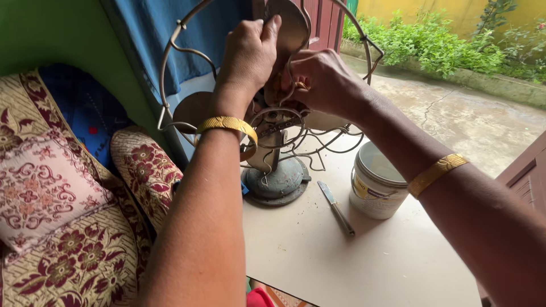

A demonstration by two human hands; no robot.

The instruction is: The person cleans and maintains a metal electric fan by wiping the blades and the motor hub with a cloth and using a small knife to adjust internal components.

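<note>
1. The old grey-metal table fan [273, 170] with its round wire cage stands on its heavy blue-grey round base at the back of the pale tabletop [352, 256], close to the left edge. I judge that if I push too hard up top, it could tip toward the patterned maroon-and-cream cushions [62, 216].
2. My left hand [248, 54] is clamped around the upper fan blade, fingers over its edge. A thin blade like this could bend or cut me.
3. My right hand [321, 79] is closed at the hub, reaching through the wires; what it pinches I cannot tell. A slip could scrape my knuckles.
4. The white paint tin [376, 185] sits near my right forearm; an elbow could knock it.
5. The small screwdriver [336, 209] lies between the base and the tin; it could roll off.
</note>
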